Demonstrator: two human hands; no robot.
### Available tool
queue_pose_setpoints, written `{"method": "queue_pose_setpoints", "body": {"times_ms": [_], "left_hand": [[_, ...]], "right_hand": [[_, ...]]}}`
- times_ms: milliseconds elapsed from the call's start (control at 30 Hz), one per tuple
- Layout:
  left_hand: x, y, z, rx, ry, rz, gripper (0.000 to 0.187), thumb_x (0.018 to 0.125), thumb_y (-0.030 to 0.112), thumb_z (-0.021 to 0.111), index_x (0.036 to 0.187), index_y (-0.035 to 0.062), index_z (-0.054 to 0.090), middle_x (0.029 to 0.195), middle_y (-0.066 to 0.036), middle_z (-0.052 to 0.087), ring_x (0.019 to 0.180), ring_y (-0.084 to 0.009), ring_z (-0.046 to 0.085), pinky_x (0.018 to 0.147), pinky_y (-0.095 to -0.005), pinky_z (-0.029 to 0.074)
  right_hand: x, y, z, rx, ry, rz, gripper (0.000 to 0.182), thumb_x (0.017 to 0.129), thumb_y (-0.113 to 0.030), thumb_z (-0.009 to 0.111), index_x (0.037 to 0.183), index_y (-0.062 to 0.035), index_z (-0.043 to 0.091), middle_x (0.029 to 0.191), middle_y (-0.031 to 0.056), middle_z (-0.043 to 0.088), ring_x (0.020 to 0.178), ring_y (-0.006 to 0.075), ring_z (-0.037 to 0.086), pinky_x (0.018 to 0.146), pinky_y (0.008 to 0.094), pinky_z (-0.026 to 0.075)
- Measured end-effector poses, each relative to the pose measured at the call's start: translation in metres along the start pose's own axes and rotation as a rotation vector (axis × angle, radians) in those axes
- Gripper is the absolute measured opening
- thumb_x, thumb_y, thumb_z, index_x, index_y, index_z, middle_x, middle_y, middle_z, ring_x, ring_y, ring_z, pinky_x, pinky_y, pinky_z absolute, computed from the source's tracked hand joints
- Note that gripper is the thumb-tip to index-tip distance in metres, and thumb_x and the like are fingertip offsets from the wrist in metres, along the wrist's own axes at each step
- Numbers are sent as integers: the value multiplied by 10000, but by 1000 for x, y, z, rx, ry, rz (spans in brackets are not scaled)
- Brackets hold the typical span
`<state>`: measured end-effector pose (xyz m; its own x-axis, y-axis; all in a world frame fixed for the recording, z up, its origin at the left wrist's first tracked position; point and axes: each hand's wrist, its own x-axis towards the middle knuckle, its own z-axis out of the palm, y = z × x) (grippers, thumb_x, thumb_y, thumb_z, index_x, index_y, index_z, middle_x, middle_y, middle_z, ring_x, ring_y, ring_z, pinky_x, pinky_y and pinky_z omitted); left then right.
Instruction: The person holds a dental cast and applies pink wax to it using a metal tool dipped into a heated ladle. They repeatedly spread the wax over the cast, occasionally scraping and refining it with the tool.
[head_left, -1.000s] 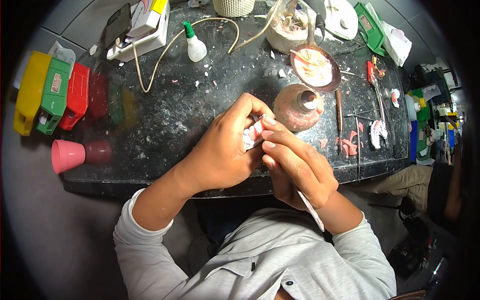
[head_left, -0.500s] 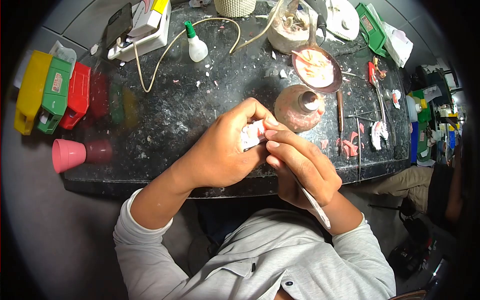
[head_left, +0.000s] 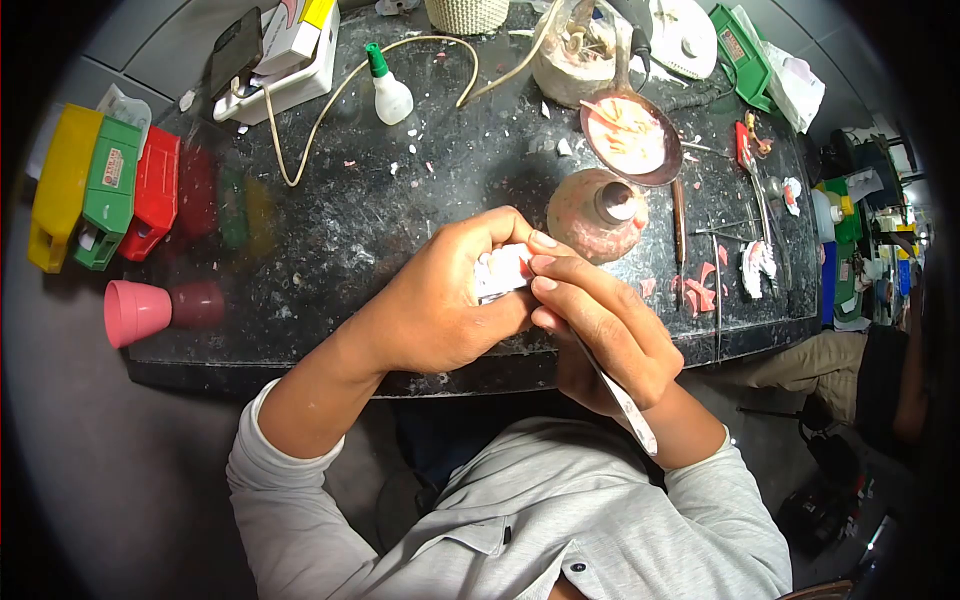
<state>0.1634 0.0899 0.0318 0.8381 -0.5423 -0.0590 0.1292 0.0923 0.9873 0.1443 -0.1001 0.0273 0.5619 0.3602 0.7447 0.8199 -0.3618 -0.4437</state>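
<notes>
My left hand is wrapped round a small white piece with pink on it, above the table's front edge. My right hand pinches a slim metal tool, its handle slanting down to the right below the palm. Fingertips of both hands meet at the right side of the white piece, and they hide the tool's working end. Just beyond my hands stands a round pink-speckled pot with a metal top. Behind it is a ladle-like pan with pink and white material in it.
Thin tools and pink scraps lie on the dark table at the right. A green-capped bottle stands at the back. A pink cup and coloured bins are at the left. A person's leg shows at the right.
The white piece has turned slightly in my left hand, and the tool's handle end has shifted a little up and left. Both hands keep their hold.
</notes>
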Motion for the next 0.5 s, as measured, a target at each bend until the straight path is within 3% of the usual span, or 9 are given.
{"method": "queue_pose_setpoints", "body": {"times_ms": [167, 200, 300, 367, 433, 500], "left_hand": [[0, 5, 1, 53, 11, -3, 166, 819, -4, 625, 971, 12, 562, 926, 7, 602, 825, -21, 527, 696, -207, 458], [0, 5, 0, 54, 16, -58, 161, 808, 5, 638, 951, 14, 565, 929, 6, 604, 821, -23, 522, 691, -210, 452], [0, 3, -3, 140, -36, 26, 161, 793, -5, 628, 938, 16, 561, 919, 8, 601, 829, -28, 508, 688, -215, 434], [0, 1, -2, 105, -36, 34, 157, 788, -7, 620, 932, 18, 559, 911, 11, 595, 831, -26, 502, 687, -214, 424], [0, 1, -2, 70, -38, 43, 154, 784, -9, 612, 926, 20, 558, 902, 15, 588, 833, -25, 495, 686, -214, 415], [-1, 2, -2, 44, -31, 16, 162, 783, -15, 617, 927, 24, 554, 887, 25, 572, 829, -24, 483, 688, -216, 409]], "right_hand": [[3, -3, -6, 30, 3, 93, 231, 830, 27, 754, 1047, 61, 683, 1058, 199, 699, 986, 306, 721, 806, 371, 604], [0, 0, -5, 84, 28, 90, 134, 935, -36, 670, 1031, 56, 655, 1027, 217, 707, 942, 287, 722, 814, 333, 579], [3, -1, -8, 143, -4, 62, 129, 938, -39, 668, 1020, 59, 653, 1010, 217, 709, 928, 294, 724, 806, 343, 584], [1, 1, -7, 173, 1, 34, 147, 930, -39, 679, 1029, 67, 654, 1000, 217, 710, 924, 305, 728, 797, 358, 591], [1, 1, -7, 196, -32, 46, 259, 800, 36, 778, 1043, 41, 690, 1046, 169, 701, 985, 291, 719, 821, 364, 607], [1, 1, -6, 193, -26, 48, 263, 793, 41, 782, 1040, 42, 692, 1040, 163, 701, 986, 293, 719, 817, 361, 608]]}}
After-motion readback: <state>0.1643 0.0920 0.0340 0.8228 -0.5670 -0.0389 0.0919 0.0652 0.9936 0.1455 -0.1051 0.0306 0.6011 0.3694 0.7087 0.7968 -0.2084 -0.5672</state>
